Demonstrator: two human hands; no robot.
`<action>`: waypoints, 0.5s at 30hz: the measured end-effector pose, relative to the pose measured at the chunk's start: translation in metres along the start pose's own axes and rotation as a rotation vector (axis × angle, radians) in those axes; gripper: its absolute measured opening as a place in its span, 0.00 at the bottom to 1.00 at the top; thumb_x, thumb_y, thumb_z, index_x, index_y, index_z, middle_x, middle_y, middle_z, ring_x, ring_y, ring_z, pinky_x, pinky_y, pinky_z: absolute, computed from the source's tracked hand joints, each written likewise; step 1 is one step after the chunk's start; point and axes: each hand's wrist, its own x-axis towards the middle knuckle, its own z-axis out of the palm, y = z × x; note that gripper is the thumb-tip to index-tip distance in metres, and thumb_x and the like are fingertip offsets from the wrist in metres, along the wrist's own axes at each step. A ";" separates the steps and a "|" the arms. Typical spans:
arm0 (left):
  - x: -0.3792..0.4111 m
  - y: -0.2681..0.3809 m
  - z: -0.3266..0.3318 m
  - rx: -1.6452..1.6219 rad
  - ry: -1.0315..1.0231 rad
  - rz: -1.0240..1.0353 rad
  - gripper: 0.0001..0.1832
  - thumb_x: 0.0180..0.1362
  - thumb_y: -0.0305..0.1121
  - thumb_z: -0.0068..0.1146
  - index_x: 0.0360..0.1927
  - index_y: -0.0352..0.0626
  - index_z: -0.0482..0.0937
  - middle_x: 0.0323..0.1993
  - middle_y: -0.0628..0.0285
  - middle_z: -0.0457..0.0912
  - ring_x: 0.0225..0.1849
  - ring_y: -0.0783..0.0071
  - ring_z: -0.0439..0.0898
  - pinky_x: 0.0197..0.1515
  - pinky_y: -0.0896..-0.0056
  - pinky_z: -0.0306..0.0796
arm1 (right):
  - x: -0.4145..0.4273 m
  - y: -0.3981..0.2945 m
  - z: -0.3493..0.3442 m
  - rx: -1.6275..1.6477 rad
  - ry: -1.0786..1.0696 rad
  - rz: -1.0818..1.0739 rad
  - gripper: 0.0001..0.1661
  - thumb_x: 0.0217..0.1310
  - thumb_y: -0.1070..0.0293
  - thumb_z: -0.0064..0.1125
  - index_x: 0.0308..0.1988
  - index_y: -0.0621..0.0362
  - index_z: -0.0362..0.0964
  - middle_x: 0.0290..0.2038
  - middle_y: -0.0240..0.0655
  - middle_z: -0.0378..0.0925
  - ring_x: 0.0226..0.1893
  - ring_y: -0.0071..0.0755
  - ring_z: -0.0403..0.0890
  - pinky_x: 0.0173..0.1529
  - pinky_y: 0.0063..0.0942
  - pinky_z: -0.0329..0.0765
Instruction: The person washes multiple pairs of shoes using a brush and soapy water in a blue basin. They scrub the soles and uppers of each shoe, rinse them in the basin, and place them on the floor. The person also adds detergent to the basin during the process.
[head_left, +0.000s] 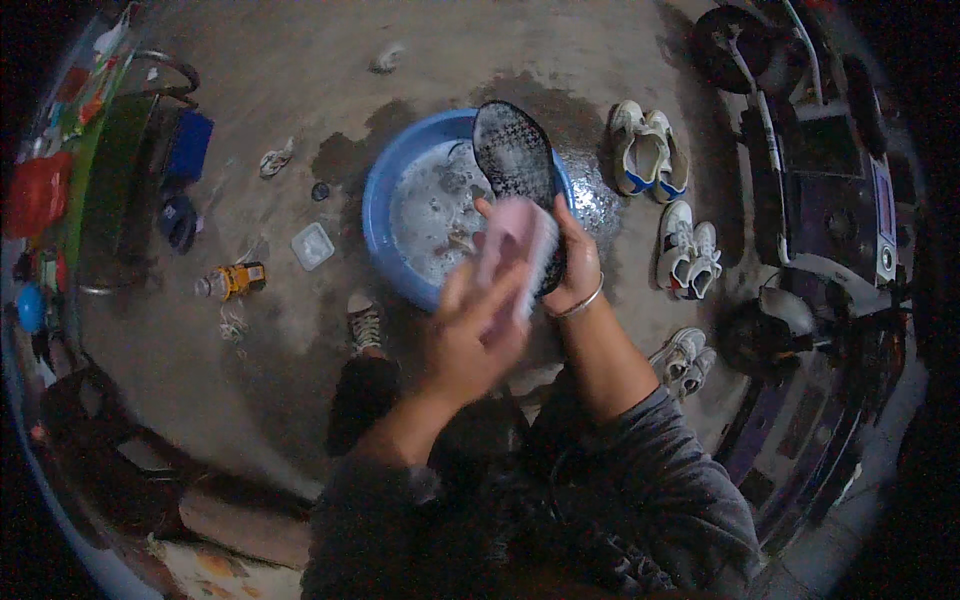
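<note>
My right hand (582, 264), with a bangle at the wrist, grips a black shoe insole (517, 150) by its lower end and edge. The insole is tilted up, its speckled face streaked with whitish foam. In my left hand (472, 330) is a pink brush (504, 247) with pale bristles, blurred by motion. The brush lies over the lower part of the insole; whether the bristles touch it, I cannot tell. Beneath both hands stands a blue plastic basin (382, 244) of sudsy water, its right side partly hidden by the insole.
Pairs of white shoes (631, 150), (679, 244) and sneakers (684, 360) stand on the concrete floor at right, beside a wheeled vehicle (825, 187). A plastic tub (313, 246) and a bottle with an orange label (232, 282) lie at left. Wet patches surround the basin.
</note>
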 end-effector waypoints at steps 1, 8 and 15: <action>-0.005 0.005 0.000 0.071 -0.110 0.043 0.27 0.40 0.25 0.57 0.50 0.47 0.70 0.51 0.50 0.63 0.52 0.57 0.66 0.51 0.64 0.62 | 0.001 -0.002 0.002 0.057 -0.105 0.072 0.36 0.56 0.41 0.36 0.55 0.56 0.54 0.47 0.42 0.68 0.42 0.44 0.73 0.46 0.36 0.72; 0.019 -0.031 0.017 0.052 0.104 -0.057 0.26 0.40 0.24 0.57 0.49 0.46 0.71 0.48 0.49 0.63 0.50 0.53 0.66 0.50 0.63 0.64 | -0.006 0.018 0.017 -0.147 0.351 0.000 0.41 0.54 0.34 0.29 0.52 0.58 0.58 0.46 0.39 0.69 0.46 0.39 0.70 0.50 0.36 0.67; 0.004 0.004 0.027 0.000 0.029 0.001 0.27 0.41 0.26 0.58 0.50 0.48 0.71 0.50 0.48 0.62 0.51 0.53 0.65 0.51 0.61 0.62 | -0.008 0.001 -0.007 -0.012 0.172 0.038 0.45 0.50 0.30 0.32 0.52 0.58 0.58 0.44 0.39 0.70 0.40 0.39 0.73 0.44 0.38 0.72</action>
